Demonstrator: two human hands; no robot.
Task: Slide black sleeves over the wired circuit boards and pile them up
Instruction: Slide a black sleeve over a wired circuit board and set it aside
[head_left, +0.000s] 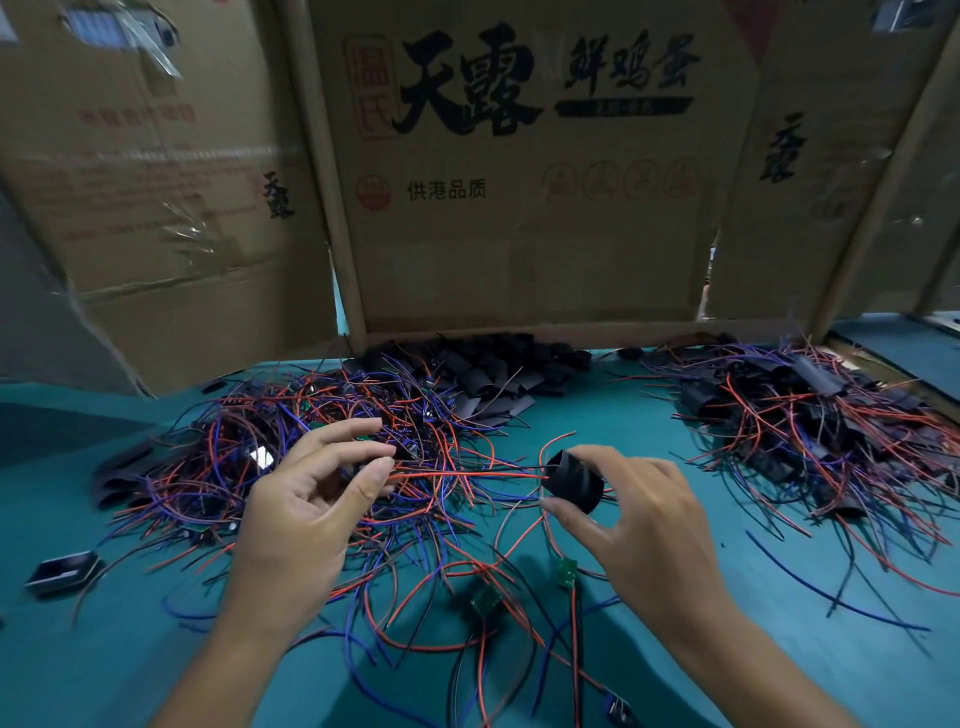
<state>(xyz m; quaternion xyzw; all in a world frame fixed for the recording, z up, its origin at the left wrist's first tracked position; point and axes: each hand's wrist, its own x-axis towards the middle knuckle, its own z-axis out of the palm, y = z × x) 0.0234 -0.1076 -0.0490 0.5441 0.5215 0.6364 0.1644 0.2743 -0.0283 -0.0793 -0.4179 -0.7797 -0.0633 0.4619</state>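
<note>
My right hand (639, 525) pinches a black sleeve (571, 480) between thumb and fingers, its mouth facing left. My left hand (317, 493) pinches a bundle of red wires (467, 474) whose ends reach the sleeve's mouth. A tangle of wired circuit boards (311, 447) with red, blue and black leads lies under and behind my left hand. Loose black sleeves (483, 371) are heaped at the back centre. A pile of sleeved boards (810, 415) lies at the right. Two small green boards (567, 571) (485, 600) lie on the table between my wrists.
Cardboard box walls (519, 208) stand along the back of the green table (727, 649). A single flattened black sleeve (65, 571) lies at the left edge. Stray wires (831, 597) trail over the table near the right pile.
</note>
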